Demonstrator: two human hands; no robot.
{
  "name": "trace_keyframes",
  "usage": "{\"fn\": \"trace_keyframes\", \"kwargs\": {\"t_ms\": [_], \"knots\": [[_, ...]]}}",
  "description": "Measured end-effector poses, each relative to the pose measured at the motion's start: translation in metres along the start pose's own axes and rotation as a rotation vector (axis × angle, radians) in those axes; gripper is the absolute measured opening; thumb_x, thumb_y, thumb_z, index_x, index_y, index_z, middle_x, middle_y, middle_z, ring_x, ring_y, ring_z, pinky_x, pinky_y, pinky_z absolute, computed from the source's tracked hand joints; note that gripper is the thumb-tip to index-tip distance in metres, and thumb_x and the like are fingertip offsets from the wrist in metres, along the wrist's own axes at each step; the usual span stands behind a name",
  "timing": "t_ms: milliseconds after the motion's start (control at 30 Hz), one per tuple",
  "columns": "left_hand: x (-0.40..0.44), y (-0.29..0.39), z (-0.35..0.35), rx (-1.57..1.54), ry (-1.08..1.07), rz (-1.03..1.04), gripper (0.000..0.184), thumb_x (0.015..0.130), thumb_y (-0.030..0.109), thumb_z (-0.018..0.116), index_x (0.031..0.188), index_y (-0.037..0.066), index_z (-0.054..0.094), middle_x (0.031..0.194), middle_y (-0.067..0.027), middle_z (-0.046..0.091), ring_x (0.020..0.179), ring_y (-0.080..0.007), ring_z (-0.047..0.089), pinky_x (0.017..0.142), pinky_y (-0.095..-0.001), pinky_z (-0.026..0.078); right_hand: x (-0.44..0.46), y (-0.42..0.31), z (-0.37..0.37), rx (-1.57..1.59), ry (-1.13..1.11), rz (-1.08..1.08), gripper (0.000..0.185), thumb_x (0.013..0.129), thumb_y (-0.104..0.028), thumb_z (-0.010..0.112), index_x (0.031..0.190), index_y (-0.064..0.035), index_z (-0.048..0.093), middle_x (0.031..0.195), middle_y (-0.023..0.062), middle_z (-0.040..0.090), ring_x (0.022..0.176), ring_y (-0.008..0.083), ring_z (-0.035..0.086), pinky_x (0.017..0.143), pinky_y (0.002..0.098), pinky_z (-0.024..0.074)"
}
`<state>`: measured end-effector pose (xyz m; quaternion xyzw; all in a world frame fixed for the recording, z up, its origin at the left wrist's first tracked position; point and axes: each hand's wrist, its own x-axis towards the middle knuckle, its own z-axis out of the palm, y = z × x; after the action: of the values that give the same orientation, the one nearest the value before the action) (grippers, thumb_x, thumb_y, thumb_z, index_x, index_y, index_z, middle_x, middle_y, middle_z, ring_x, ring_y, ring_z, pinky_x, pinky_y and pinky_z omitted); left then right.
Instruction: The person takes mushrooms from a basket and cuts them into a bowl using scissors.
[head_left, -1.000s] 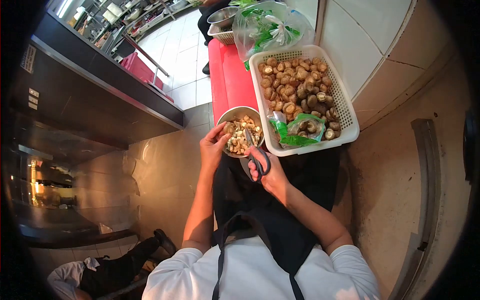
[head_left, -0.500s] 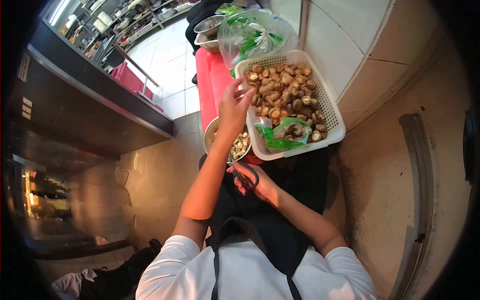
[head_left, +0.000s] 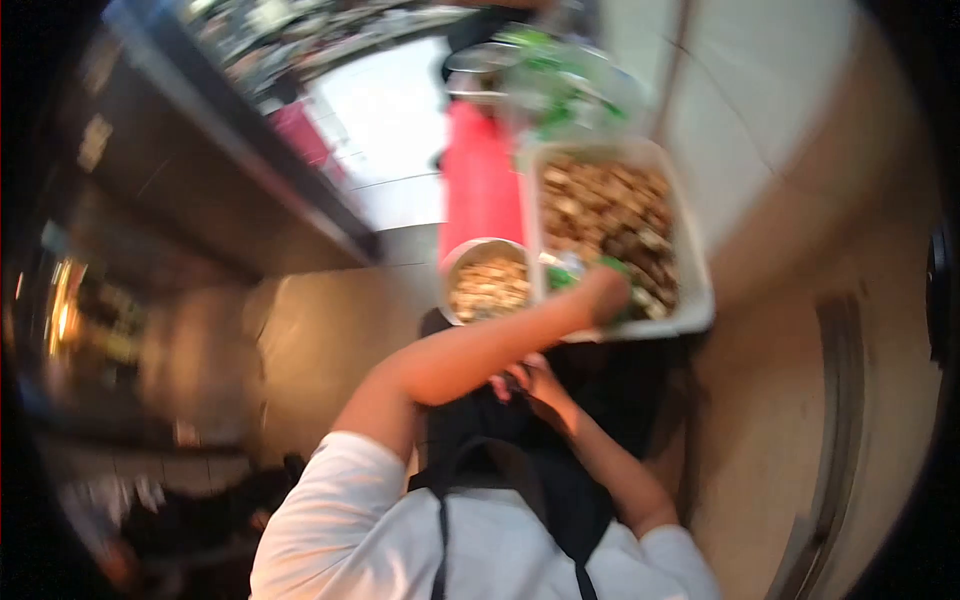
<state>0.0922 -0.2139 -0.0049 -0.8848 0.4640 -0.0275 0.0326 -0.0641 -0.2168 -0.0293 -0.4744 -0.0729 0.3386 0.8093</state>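
Observation:
My left hand (head_left: 605, 293) reaches across into the near end of the white plastic basket (head_left: 704, 300), by the green-printed plastic bag (head_left: 560, 276). Motion blur smears its fingers, so whether it grips anything is unclear. Brown shiitake mushrooms (head_left: 600, 205) fill the basket. Below my left forearm, my right hand (head_left: 538, 382) stays close to my lap, closed around the dark handles of the scissors (head_left: 515, 379); the blades are hidden. A round bowl (head_left: 446, 285) of pale cut mushroom pieces (head_left: 490, 285) stands left of the basket.
A red bench-like surface (head_left: 482, 180) extends beyond the bowl. At its far end are a knotted clear bag with green contents (head_left: 570, 95) and a metal bowl (head_left: 485, 60). A tiled wall (head_left: 740, 110) runs along the right, a dark counter (head_left: 200, 180) along the left.
My left hand has moved from the basket's far left edge to its near right part, by the bag. The view has shifted and blurred. My right hand still holds the scissors.

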Motion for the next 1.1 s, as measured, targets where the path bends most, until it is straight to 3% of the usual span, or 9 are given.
{"fn": "trace_keyframes", "kwargs": {"t_ms": [100, 133, 167, 367, 467, 600, 733, 967, 1100], "knots": [[0.003, 0.011, 0.016, 0.21, -0.052, 0.106, 0.009, 0.077, 0.023, 0.07, 0.078, 0.02, 0.078, 0.075, -0.0026, 0.071, 0.072, -0.0218, 0.069, 0.057, -0.0421, 0.051, -0.002, 0.016, -0.018, -0.204, -0.07, -0.256, 0.038, 0.105, -0.036, 0.051, 0.098, -0.0005, 0.062, 0.075, 0.0049, 0.057, 0.064, 0.0146, 0.058, 0.059, 0.0271, 0.0468], [-0.003, 0.011, -0.003, 0.172, -0.015, 0.101, 0.009, 0.076, 0.023, 0.071, 0.079, 0.02, 0.079, 0.079, -0.0019, 0.073, 0.076, -0.0214, 0.07, 0.061, -0.0403, 0.052, 0.002, 0.015, -0.029, -0.038, -0.086, -0.078, 0.043, 0.101, -0.042, 0.059, 0.101, 0.0011, 0.061, 0.081, 0.007, 0.059, 0.068, 0.0158, 0.06, 0.062, 0.0287, 0.0494], [0.0, 0.004, 0.005, 0.177, 0.024, 0.141, 0.01, 0.077, 0.022, 0.07, 0.08, 0.017, 0.079, 0.082, -0.003, 0.074, 0.081, -0.0226, 0.072, 0.065, -0.04, 0.054, 0.002, 0.019, -0.036, -0.196, -0.16, -0.253, 0.045, 0.1, -0.044, 0.059, 0.103, 0.0006, 0.06, 0.085, 0.0096, 0.06, 0.07, 0.0169, 0.061, 0.063, 0.0302, 0.0504], [-0.024, -0.018, -0.042, -0.361, 0.177, -0.073, 0.019, 0.071, 0.019, 0.069, 0.085, 0.008, 0.075, 0.08, -0.012, 0.071, 0.08, -0.0336, 0.07, 0.066, -0.0434, 0.055, 0.006, 0.02, -0.038, 0.168, -0.071, -0.07, 0.033, 0.105, -0.038, 0.05, 0.09, -0.008, 0.049, 0.076, 0.0069, 0.053, 0.062, 0.0168, 0.054, 0.057, 0.0295, 0.046], [-0.035, -0.039, -0.037, -0.687, 0.626, 0.115, 0.025, 0.07, 0.01, 0.073, 0.096, 0.008, 0.074, 0.091, -0.011, 0.072, 0.088, -0.0283, 0.07, 0.07, -0.0398, 0.055, 0.006, 0.009, -0.029, -0.086, -0.085, -0.115, 0.034, 0.105, -0.038, 0.051, 0.088, -0.0089, 0.048, 0.072, 0.0041, 0.05, 0.059, 0.0144, 0.052, 0.056, 0.0273, 0.0449], [-0.114, -0.048, -0.061, -1.614, 0.768, -0.392, 0.043, 0.075, 0.001, 0.082, 0.115, 0.005, 0.066, 0.107, -0.004, 0.068, 0.096, -0.0166, 0.068, 0.082, -0.0327, 0.057, -0.003, -0.005, -0.012, -0.349, 0.103, -0.137, 0.031, 0.099, -0.019, 0.065, 0.124, 0.0006, 0.064, 0.074, 0.0007, 0.057, 0.06, 0.008, 0.053, 0.054, 0.0241, 0.0442], [-0.195, -0.063, -0.078, -1.435, 0.766, -0.987, 0.044, 0.079, 0.007, 0.085, 0.116, -0.002, 0.063, 0.099, -0.011, 0.069, 0.079, -0.0132, 0.067, 0.07, -0.0261, 0.057, -0.002, 0.011, -0.019, -0.668, 0.3, -0.264, 0.044, 0.087, -0.014, 0.08, 0.124, 0.0029, 0.063, 0.069, 0.0045, 0.057, 0.059, 0.0105, 0.051, 0.055, 0.0279, 0.0422], [-0.244, -0.057, -0.03, -1.993, 0.914, -0.977, 0.036, 0.102, 0.015, 0.062, 0.133, -0.004, 0.06, 0.115, -0.0152, 0.071, 0.098, -0.0202, 0.073, 0.088, -0.0301, 0.06, -0.001, -0.029, 0.014, -1.119, 0.408, -0.571, 0.045, 0.08, -0.02, 0.082, 0.118, -0.002, 0.065, 0.073, 0.009, 0.063, 0.064, 0.027, 0.064, 0.059, 0.0389, 0.0505], [-0.235, -0.041, -0.037, -1.885, 0.83, -1.116, 0.032, 0.105, 0.015, 0.056, 0.132, -0.001, 0.062, 0.113, -0.0125, 0.072, 0.098, -0.0183, 0.072, 0.086, -0.0282, 0.06, 0.001, -0.037, 0.02, -1.276, 0.379, -0.58, 0.049, 0.081, -0.026, 0.08, 0.12, -0.002, 0.063, 0.08, 0.0131, 0.067, 0.071, 0.0322, 0.068, 0.063, 0.0419, 0.0534]]}}
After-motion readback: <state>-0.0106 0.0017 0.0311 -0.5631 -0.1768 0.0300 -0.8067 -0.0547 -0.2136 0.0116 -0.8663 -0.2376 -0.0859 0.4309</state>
